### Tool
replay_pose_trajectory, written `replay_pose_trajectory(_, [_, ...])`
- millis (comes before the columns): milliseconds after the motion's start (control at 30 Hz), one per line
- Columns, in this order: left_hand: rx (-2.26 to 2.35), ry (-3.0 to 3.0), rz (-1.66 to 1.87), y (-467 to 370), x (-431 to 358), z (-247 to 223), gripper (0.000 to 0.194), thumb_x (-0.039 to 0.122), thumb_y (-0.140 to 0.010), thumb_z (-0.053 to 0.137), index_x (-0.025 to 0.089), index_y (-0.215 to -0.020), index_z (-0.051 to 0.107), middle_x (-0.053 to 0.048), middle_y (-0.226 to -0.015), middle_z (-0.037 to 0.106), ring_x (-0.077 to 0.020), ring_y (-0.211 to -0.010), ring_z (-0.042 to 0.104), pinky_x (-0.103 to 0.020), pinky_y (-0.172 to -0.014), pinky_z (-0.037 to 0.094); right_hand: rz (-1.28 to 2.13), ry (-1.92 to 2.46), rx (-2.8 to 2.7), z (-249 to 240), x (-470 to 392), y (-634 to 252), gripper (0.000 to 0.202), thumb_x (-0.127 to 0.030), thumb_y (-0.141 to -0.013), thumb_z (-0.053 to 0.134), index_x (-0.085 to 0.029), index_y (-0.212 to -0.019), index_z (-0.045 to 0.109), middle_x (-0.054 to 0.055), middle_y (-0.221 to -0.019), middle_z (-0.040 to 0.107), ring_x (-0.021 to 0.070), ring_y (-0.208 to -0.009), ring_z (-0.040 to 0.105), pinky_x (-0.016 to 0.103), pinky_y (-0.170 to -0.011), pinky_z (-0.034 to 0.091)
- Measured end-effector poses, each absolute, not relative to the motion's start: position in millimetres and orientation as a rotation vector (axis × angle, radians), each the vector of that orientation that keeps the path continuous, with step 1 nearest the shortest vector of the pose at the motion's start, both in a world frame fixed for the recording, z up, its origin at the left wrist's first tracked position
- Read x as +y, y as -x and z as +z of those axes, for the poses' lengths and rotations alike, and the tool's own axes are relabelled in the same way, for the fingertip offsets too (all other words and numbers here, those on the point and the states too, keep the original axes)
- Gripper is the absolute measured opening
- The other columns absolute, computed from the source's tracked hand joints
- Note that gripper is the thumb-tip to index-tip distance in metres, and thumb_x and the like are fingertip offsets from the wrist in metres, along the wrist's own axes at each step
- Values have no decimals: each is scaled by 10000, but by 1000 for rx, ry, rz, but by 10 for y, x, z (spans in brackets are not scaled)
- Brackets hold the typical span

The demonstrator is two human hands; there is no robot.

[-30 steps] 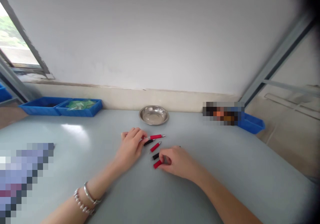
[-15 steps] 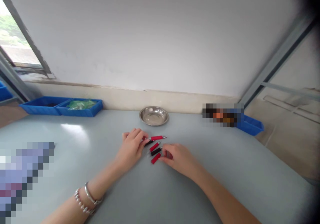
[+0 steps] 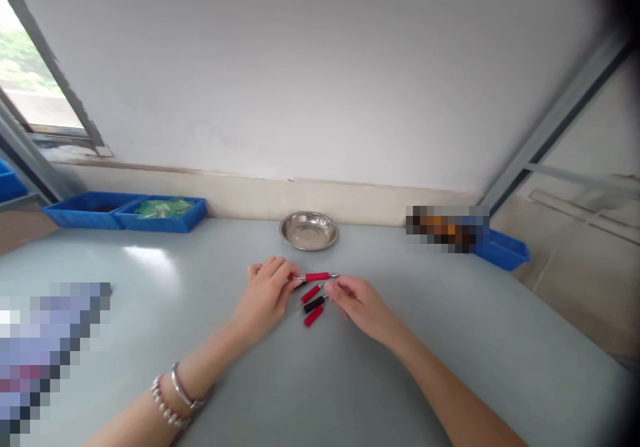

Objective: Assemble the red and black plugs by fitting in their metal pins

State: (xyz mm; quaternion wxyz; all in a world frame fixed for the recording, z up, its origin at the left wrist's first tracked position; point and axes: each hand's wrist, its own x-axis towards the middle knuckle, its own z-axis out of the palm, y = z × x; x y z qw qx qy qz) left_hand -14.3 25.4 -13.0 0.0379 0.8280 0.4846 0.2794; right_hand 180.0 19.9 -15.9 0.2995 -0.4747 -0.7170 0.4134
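Observation:
Several red and black pens lie in a loose column on the grey table (image 3: 260, 394). My left hand (image 3: 270, 290) pinches the rear end of the topmost red pen (image 3: 317, 277), whose silver tip points right. Part of a black pen shows under the left fingertips. My right hand (image 3: 363, 307) is at the right ends of the pens, its fingers closed by the tip of the top pen; whether it grips anything is hard to make out. Below lie a red pen (image 3: 311, 294), a black pen (image 3: 315, 304) and another red one (image 3: 313, 316).
A round steel dish (image 3: 309, 231) stands behind the pens by the wall. Two blue trays, one (image 3: 187, 220) with green plastic in it, sit at the back left. Another blue tray (image 3: 503, 250) is at the right. Blurred-out items lie at the left and back right.
My right hand has moved up from beside the lowest red pen to the tip of the top one. The top red pen has turned slightly and shifted right.

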Motion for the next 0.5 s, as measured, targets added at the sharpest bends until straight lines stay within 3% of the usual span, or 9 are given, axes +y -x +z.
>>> replay_pose_trajectory(200, [1430, -2558, 898, 134, 241, -121, 156, 221, -883, 349, 183, -820, 487, -8, -784, 549, -158, -751, 474, -305, -690, 256, 1168, 1235, -1755, -148, 227, -1798, 449, -562, -841, 308, -176, -650, 436, -51, -457, 347, 86, -436, 317, 208, -441, 268])
replay_pose_trajectory(500, [1372, -2572, 902, 138, 234, -135, 146, 230, -885, 361, 180, -825, 484, -3, -779, 535, -149, -745, 467, -300, -692, 256, 1222, 1163, -1701, -145, 230, -1803, 407, -500, -848, 360, -171, -624, 443, -45, -491, 366, 79, -451, 319, 205, -440, 258])
